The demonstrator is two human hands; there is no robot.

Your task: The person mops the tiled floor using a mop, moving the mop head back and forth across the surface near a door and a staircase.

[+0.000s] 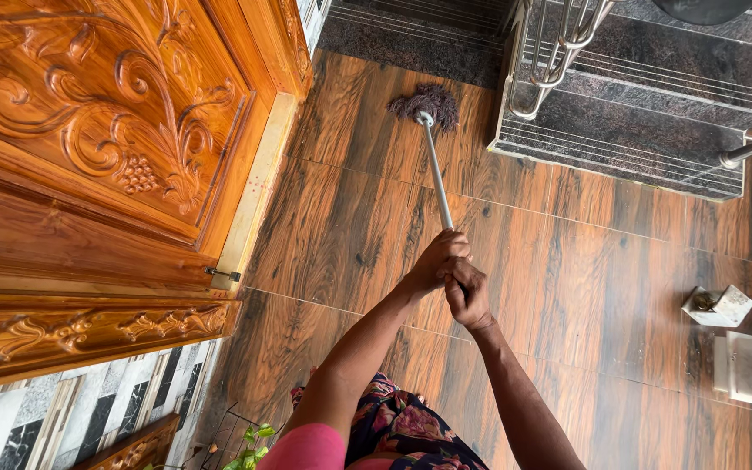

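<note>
Both hands grip the metal mop handle (437, 178): the left hand (437, 261) closes around it above the right hand (467, 296), and together they hide the handle's upper end. The maroon string mop head (428, 104) rests on the wood-patterned floor (350, 226), just before the dark granite steps (628, 130). Left of the mop stands a carved wooden door (106, 130), partly cut off. The steel railing (559, 52) is cropped at the top edge.
</note>
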